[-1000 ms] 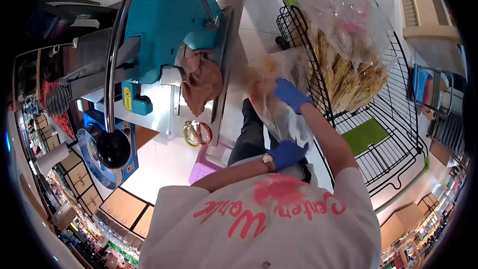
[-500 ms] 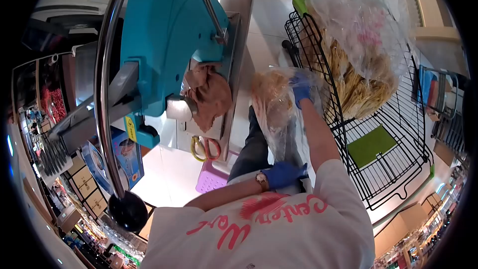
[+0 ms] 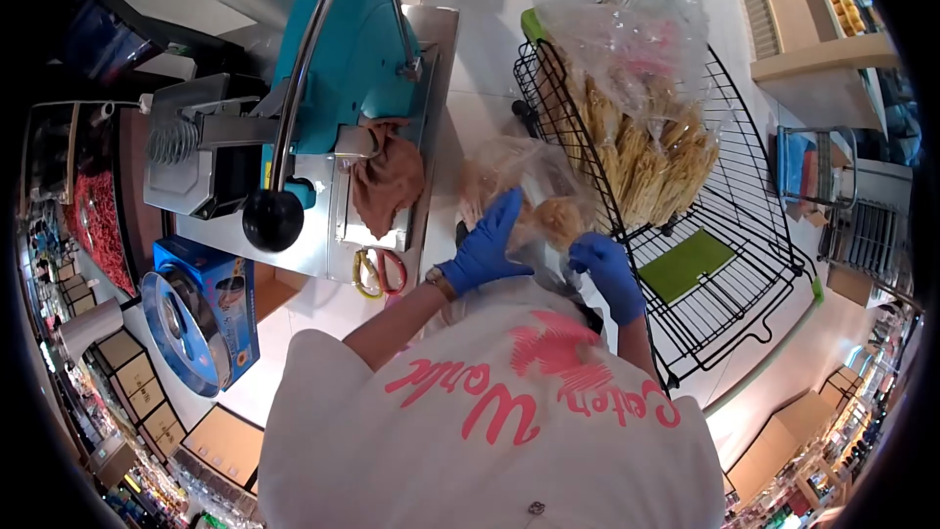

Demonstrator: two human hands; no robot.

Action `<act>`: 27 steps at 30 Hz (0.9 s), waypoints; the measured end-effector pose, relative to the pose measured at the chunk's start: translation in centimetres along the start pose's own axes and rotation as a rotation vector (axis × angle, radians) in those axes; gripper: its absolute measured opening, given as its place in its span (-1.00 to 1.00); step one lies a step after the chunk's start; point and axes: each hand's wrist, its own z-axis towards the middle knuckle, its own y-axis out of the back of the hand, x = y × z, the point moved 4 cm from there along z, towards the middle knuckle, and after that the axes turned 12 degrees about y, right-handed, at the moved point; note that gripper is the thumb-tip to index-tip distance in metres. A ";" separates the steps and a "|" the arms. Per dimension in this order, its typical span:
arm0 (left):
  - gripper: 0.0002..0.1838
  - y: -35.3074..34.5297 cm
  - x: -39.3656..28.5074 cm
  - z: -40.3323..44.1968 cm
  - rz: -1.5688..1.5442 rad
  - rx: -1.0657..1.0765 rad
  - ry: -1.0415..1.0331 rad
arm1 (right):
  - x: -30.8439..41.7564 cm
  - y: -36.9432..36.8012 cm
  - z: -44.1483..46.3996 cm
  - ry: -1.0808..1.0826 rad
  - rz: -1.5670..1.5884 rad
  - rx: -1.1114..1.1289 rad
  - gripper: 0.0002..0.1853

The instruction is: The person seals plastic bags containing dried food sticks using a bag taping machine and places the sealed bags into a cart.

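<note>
A clear plastic bag [image 3: 537, 159] with light-brown contents, one of them a rounded clump [image 3: 560, 221], is in front of my body. My left hand [image 3: 485, 247], in a blue glove with a watch at the wrist, lies against the bag's left side with fingers stretched out and thumb apart. My right hand [image 3: 609, 276], also blue-gloved, has its fingers curled at the bag's lower right edge, pinching the plastic. What exactly the contents are, I cannot make out.
At right stands a black wire shopping cart [image 3: 729, 318] holding a large clear bag of dried yellowish sticks [image 3: 646, 171]. To the left, a teal machine [image 3: 343, 59] with a ball-ended lever [image 3: 272, 220] and a brown cloth [image 3: 387, 181] stands on a counter. Red-and-yellow-handled scissors [image 3: 380, 272] hang nearby.
My left hand has moved up from my waist onto the bag, its fingers spreading. My right hand has drawn back toward my body, from the bag's top to its lower edge. The view has shifted.
</note>
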 end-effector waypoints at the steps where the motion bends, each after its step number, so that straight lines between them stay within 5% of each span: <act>1: 0.14 0.4 -0.9 0.8 0.003 -0.001 -0.015 | 2.4 -0.3 -0.8 0.125 -0.044 0.057 -0.85; 2: 0.23 1.2 -2.6 1.7 -0.027 0.027 -0.073 | 5.1 -0.5 -1.3 0.137 -0.044 0.044 -0.85; 4: 0.33 1.8 -6.0 2.2 -0.049 0.058 -0.144 | 11.5 -2.6 -2.3 0.535 -0.504 0.232 -0.82; 7: 0.11 3.4 -10.7 2.9 -0.552 0.071 -0.200 | 15.2 -5.1 -3.5 0.778 -0.713 0.269 -0.75; 9: -0.26 5.9 -13.0 2.4 -0.521 0.068 -0.321 | 17.9 -3.8 -4.6 0.866 -0.563 0.270 -0.67; 11: -0.40 8.1 -13.9 2.5 -0.448 0.013 -0.324 | 19.0 -1.5 -4.6 0.968 -0.276 0.448 -0.28; 12: -0.53 9.0 -14.2 3.0 -0.389 -0.038 -0.318 | 18.9 -1.0 -4.5 0.989 -0.278 0.450 -0.28; 14: -0.70 10.4 -15.9 3.1 -0.494 -0.139 -0.411 | 18.8 1.0 -3.9 0.975 -0.152 0.046 -0.07; 16: -0.75 11.9 -18.7 1.9 -1.155 0.048 -0.114 | 19.7 -0.3 -2.0 0.996 -0.374 0.081 0.06; 19: -0.79 14.4 -18.7 1.6 -0.973 -0.074 -0.080 | 19.0 -4.2 0.2 0.808 -0.041 0.335 0.06; 25: -0.87 20.5 -19.1 -1.7 -0.538 -0.679 -0.079 | 20.5 -9.1 -1.8 1.076 -0.612 0.086 -0.02; 27: -0.86 21.2 -20.1 -3.2 -0.645 -0.664 -0.039 | 21.0 -9.7 -3.2 1.138 -0.612 0.163 -0.06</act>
